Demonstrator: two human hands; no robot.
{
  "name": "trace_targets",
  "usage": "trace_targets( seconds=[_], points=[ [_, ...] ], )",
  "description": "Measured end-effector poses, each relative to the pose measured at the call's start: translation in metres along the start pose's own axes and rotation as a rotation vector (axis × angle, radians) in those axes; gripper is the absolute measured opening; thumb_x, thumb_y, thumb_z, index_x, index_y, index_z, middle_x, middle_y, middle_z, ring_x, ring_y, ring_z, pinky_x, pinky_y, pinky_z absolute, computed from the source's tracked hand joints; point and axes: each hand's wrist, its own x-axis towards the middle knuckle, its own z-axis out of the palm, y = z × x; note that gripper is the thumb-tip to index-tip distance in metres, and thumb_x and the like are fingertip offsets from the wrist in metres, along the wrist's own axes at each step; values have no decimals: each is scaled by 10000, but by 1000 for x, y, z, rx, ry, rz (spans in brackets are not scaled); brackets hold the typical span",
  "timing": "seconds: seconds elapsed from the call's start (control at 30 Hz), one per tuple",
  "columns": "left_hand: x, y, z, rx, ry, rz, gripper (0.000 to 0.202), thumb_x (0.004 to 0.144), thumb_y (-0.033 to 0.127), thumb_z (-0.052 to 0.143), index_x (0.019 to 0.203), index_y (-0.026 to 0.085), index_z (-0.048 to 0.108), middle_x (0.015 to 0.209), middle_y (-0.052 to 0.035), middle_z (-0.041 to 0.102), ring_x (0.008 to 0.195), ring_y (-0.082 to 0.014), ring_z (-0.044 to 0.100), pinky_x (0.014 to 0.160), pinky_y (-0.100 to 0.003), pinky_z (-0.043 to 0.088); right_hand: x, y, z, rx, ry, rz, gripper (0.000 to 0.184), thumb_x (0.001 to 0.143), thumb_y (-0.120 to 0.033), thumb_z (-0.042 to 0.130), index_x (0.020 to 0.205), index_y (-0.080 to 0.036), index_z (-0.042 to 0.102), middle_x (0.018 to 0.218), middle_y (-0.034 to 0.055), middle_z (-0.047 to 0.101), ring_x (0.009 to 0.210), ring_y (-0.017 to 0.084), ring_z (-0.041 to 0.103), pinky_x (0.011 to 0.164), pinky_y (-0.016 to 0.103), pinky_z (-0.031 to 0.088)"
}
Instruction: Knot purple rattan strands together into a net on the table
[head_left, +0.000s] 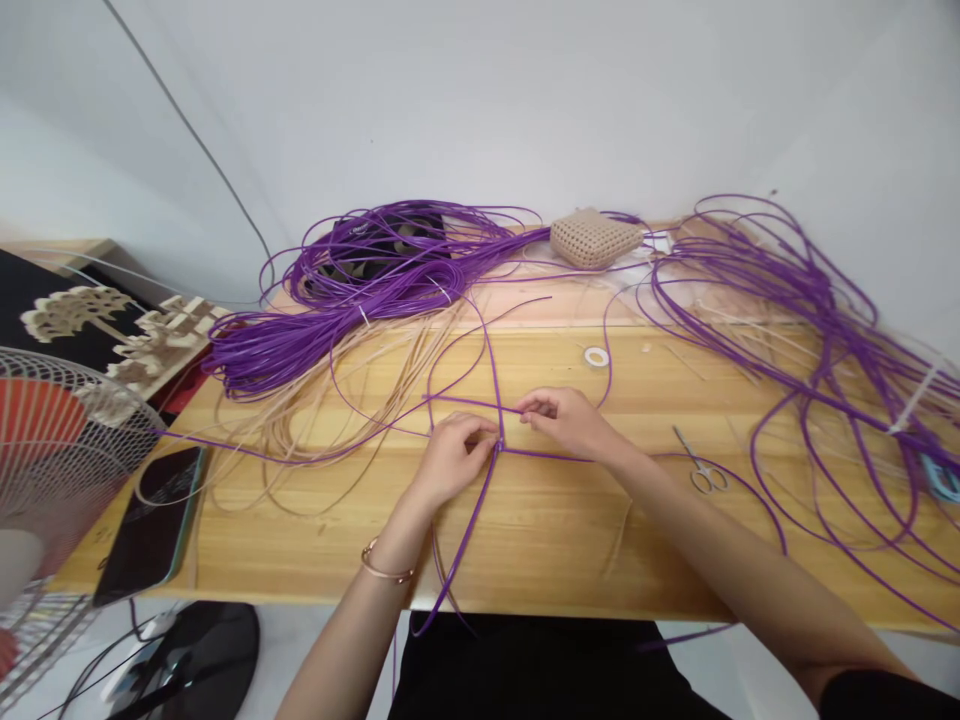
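- Left hand: closed in a pinch on the purple strands where they cross, apparently so that the crossing is kept from slipping.
- Right hand: fingers closed on the same strands just beside the crossing, which is held low over the table, near its front edge.
- Purple bundle: laid at the rear left, with loose ends trailed toward the hands.
- Pale cane: spread beside and under the bundle.
- Scissors: set just beside the right forearm, presumably for reach.
- Tape ring: lying behind the hands.
- Woven piece: placed at the back edge, well apart from the hands.
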Motion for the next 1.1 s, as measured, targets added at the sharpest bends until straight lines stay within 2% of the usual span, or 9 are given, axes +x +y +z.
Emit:
trace_targets(
  seconds=[0.1,0.2,0.3,0.43,0.53,0.67,0.8,0.9,1.1],
  points=[
    [7,12,-2,-212,132,-153,226,775,360,594,790,147,671,840,-80,710,799,-187,633,789,-337,486,-6,-12,4,-151,68,-178,201,801,-138,515,921,-153,677,864,67,685,759,157,614,712,266,458],
    [19,23,-9,-476,176,-242,368,737,493,603,720,128,640,688,-60,680,602,-134,581,635,-278,480,-10,-25,7,-267,91,-362,249,828,-137,480,987,-172,667,963,80,677,859,176,611,780,281,442],
    [29,29,-25,-606,290,-255,422,633,539,684,672,123,621,594,-25,630,538,-99,528,578,-236,441,-8,-29,-2,-240,77,-339,243,840,-168,484,1015,-158,652,959,78,676,837,165,609,743,260,438],
    [34,28,-48,-673,382,-248,451,595,545,709,718,118,630,614,-17,623,555,-90,519,586,-220,421,-1,-22,-28,-181,-21,-234,207,854,-220,486,930,-125,654,744,46,657,645,123,561,598,219,391],
    [31,23,-51,-494,281,-233,410,688,532,625,739,125,634,654,-36,639,566,-111,528,594,-247,421,1,-17,-34,-248,-26,-232,201,856,-212,470,834,-122,649,697,39,634,624,116,534,591,220,360],
    [13,15,-34,4,6,-167,234,767,370,580,725,150,649,742,-59,673,683,-173,579,680,-304,427,-1,-11,-17,-288,64,-157,203,856,-209,461,821,-123,641,732,48,641,657,125,534,612,232,346],
    [-8,15,-18,331,-178,7,174,723,340,676,795,181,668,855,-61,675,853,-228,579,791,-355,407,-8,-4,6,-186,-68,-146,156,825,-207,501,830,-132,638,728,29,631,638,113,516,598,218,346],
    [-15,15,-11,444,-186,30,242,672,335,735,862,196,677,885,-68,658,904,-259,555,803,-383,395,-10,-2,17,-175,-166,-152,112,790,-170,532,805,-136,638,721,15,624,632,103,507,587,207,329],
    [-18,6,-5,418,-148,43,224,718,266,700,937,223,687,924,-62,667,920,-252,556,826,-397,391,-7,-3,25,-280,-221,-129,127,778,-166,557,669,-125,607,616,1,573,561,83,447,541,208,263]
  ],
)
